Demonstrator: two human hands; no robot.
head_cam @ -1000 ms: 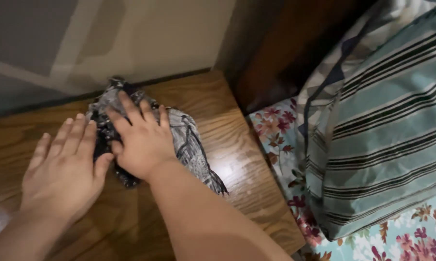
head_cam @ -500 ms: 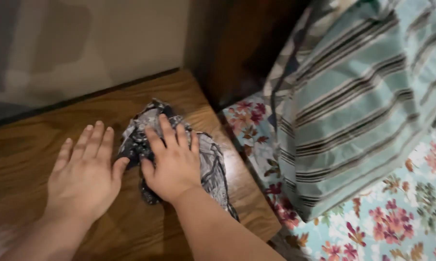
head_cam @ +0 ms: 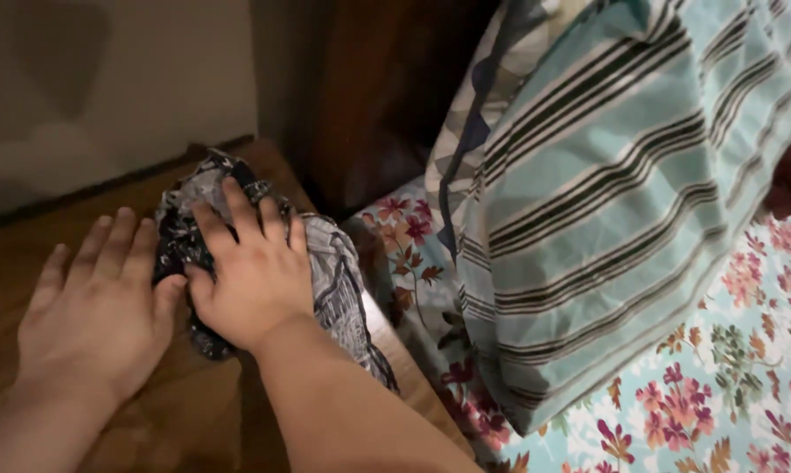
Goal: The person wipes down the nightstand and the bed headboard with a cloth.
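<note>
Head view is showing the left hand [head_cam: 93,302] lying flat at eight o'clock, fingers spread on the wooden table [head_cam: 203,420], its thumb touching the patterned cloth [head_cam: 330,263]. Just beyond, the right hand [head_cam: 251,276] is pressing open-palmed on that grey-and-black bundle, gripping nothing. Pressing evenly with both palms, I judge, is keeping the folds from springing up. At two o'clock a striped pillow [head_cam: 606,193] is leaning on the floral sheet [head_cam: 746,368]. The cloth's underside and the table's near edge are staying hidden.

Grey-and-black patterned cloth [head_cam: 325,263], bunched and crumpled, lies on the wooden table near its right edge, one end trailing toward the front.
</note>
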